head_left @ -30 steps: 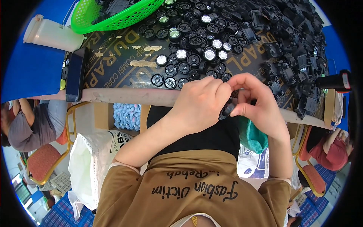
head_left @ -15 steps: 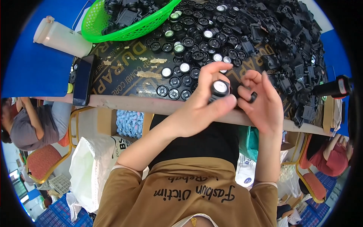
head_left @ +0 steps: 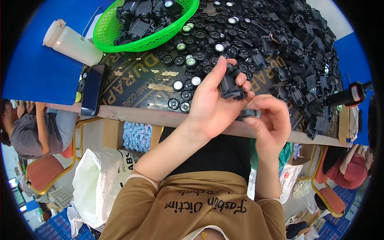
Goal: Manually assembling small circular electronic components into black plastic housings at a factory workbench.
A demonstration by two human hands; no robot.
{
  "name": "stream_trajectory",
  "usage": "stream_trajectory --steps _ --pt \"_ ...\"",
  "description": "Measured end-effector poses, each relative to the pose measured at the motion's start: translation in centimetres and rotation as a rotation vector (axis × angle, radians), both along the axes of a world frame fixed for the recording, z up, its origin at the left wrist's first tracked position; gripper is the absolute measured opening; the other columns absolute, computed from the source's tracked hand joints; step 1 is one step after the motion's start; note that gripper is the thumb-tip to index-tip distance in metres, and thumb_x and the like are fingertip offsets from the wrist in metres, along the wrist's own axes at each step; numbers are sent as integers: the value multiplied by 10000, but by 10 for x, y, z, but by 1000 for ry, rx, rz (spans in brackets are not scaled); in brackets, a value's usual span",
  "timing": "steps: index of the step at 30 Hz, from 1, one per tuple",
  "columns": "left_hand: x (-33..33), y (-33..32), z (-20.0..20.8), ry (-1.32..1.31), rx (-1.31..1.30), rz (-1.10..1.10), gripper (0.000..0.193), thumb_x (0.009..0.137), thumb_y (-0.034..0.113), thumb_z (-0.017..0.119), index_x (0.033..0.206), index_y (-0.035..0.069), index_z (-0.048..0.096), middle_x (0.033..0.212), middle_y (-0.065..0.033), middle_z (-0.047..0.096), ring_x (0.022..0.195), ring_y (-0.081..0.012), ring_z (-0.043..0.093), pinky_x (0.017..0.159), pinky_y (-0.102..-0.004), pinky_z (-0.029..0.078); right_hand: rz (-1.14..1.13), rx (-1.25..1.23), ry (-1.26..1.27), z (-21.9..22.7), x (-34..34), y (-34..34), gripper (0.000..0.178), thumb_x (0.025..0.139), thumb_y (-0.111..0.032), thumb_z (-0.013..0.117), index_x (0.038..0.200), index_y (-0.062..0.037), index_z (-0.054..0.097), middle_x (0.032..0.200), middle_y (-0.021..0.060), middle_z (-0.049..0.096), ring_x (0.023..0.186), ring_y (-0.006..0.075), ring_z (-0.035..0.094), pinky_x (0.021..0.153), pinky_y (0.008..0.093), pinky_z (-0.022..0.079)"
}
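My left hand is turned palm up, its fingers curled round a black plastic toy chassis. Close by its fingertips, my right hand pinches a small black wheel between thumb and fingers. Whether that wheel touches the chassis I cannot tell. Beyond both hands lie loose black wheels, some of them with silver discs. A large heap of black chassis parts covers the table's right side.
A green basket of black parts stands at the back left. Left of it are a white jar and a dark phone. A black handheld tool is at far right. Below the table edge sit a box and a white sack.
My left hand has rolled over, showing the chassis instead of the silver-faced wheel. My right hand has come down and left, now pinching the small wheel beside the left fingers.
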State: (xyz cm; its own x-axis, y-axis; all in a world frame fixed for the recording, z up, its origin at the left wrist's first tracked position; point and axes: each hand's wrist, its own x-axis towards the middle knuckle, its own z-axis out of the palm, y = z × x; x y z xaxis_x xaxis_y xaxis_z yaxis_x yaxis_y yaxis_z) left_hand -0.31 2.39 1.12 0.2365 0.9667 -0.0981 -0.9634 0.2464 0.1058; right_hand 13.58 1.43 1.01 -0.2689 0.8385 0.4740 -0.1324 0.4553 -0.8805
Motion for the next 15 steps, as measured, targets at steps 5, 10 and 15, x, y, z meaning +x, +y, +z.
stream_trajectory --steps 5,10,15 --pt "11 -10 9 27 -42 59 331 941 449 410 1059 140 426 765 -31 469 757 -173 471 750 -346 427 -242 446 -342 10 -10 -1 188 649 19 692 813 -57 640 789 46 616 731 246 555 691 329 458" --pt "20 -18 12 123 57 102 382 950 459 368 1106 111 369 808 -43 440 782 -153 452 739 -288 420 -426 690 -466 4 -7 -6 143 709 -90 679 847 -87 643 952 24 553 797 223 517 719 336 423" --pt "19 -23 13 225 128 169 385 960 451 344 1120 101 354 844 -49 417 807 -147 431 746 -282 407 -393 567 -387 1 -8 -1 210 718 -110 685 913 -68 619 958 73 569 838 248 538 733 344 439"
